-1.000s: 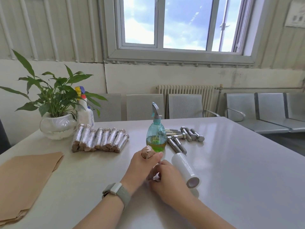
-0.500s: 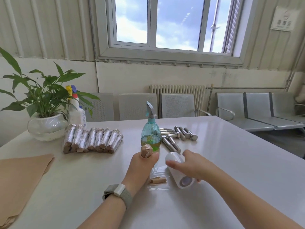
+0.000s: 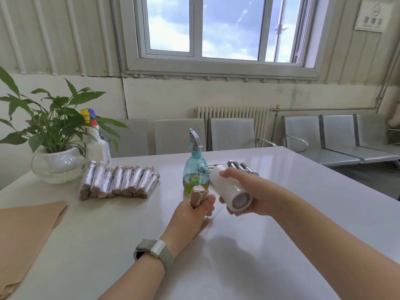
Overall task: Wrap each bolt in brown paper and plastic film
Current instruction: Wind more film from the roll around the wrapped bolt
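My left hand (image 3: 190,219) grips a bolt wrapped in brown paper (image 3: 197,195), held upright above the white table (image 3: 303,213). My right hand (image 3: 249,193) holds the white roll of plastic film (image 3: 229,188) lifted off the table, just right of the bolt. A thin strip of film seems to run from the roll down towards the bolt. Several bare steel bolts (image 3: 242,166) lie behind the roll, mostly hidden. A row of several wrapped bolts (image 3: 119,182) lies at the left. A stack of brown paper sheets (image 3: 23,237) covers the near left corner.
A teal spray bottle (image 3: 195,169) with green liquid stands just behind my hands. A potted plant (image 3: 54,152) and a white spray bottle (image 3: 97,146) stand at the far left. Grey chairs line the wall behind the table.
My right hand has taken hold of the film roll and lifted it off the table beside the bolt. My left hand has kept hold of the paper-wrapped bolt.
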A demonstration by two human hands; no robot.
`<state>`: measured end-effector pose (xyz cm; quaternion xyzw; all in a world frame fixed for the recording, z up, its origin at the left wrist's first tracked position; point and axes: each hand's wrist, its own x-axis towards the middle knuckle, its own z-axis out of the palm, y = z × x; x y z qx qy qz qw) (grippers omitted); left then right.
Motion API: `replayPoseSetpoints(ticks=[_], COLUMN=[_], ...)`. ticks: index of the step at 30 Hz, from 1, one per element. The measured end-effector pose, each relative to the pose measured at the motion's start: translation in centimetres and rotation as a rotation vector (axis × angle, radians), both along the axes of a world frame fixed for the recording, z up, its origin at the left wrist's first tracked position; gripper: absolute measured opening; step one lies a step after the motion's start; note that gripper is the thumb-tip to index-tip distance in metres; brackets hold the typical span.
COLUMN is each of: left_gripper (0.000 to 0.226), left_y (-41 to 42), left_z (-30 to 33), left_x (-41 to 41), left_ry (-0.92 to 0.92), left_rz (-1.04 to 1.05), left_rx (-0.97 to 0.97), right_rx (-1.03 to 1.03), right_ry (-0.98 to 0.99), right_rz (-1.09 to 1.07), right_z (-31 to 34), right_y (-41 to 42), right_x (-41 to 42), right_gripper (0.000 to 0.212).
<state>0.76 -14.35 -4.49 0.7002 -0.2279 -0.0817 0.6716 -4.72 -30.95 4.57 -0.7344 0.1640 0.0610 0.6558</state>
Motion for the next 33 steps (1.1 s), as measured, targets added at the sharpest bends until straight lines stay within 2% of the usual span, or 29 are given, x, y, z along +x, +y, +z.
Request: replayPoseSetpoints(ticks=[6, 13, 16, 18, 19, 20, 24, 28, 30, 33], left_gripper=[0.064, 0.06, 0.049, 0.076, 0.082, 0.08, 0.045, 0.036, 0.04, 0.046], left_y=[0.3, 1.0, 2.9, 4.8, 5.9, 6.9, 9.8, 11.2, 11.4, 11.5], left_z=[0.1, 0.6, 1.9, 2.4, 2.7, 3.0, 3.4, 2.6, 2.6, 2.2], left_x=[-0.1, -0.9, -0.9, -0.3, -0.2, -0.2, -0.8, -0.7, -0.5, 0.1], left_ry=[-0.017, -0.085, -0.047, -0.036, -0.029, -0.01, 0.043, 0.005, 0.0, -0.035], left_rz=[-0.079, -0.001, -0.028, -0.025, -0.027, -0.034, -0.115, -0.153, -0.185, -0.205], left_rx=[0.033, 0.121, 0.111, 0.133, 0.133, 0.124, 0.118, 0.176, 0.159, 0.203], right_rx=[0.172, 0.205, 0.235, 0.24, 0.235, 0.227, 0.182, 0.145, 0.15, 0.076], right_ry=[0.022, -0.03, -0.051, -0.072, -0.085, -0.098, -0.116, -0.091, -0.108, -0.173], right_rz=[-0.03, -0.021, 0.016, 0.039, 0.061, 0.083, 0.151, 0.195, 0.223, 0.293], right_z=[-0.6, -0.6, -0.8, -0.9, -0.9, -1.0, -1.6, -1.9, -1.7, -0.7], right_y=[0.6, 0.2, 1.0, 2.0, 2.5, 3.0, 4.6, 5.1, 5.0, 4.7], right_x=[0.5, 0.6, 0.9, 1.4, 1.6, 1.9, 3.2, 4.3, 4.5, 4.4], right_gripper=[0.057, 0.045, 0.043, 0.044, 0.044, 0.041, 0.043, 0.056, 0.065, 0.061])
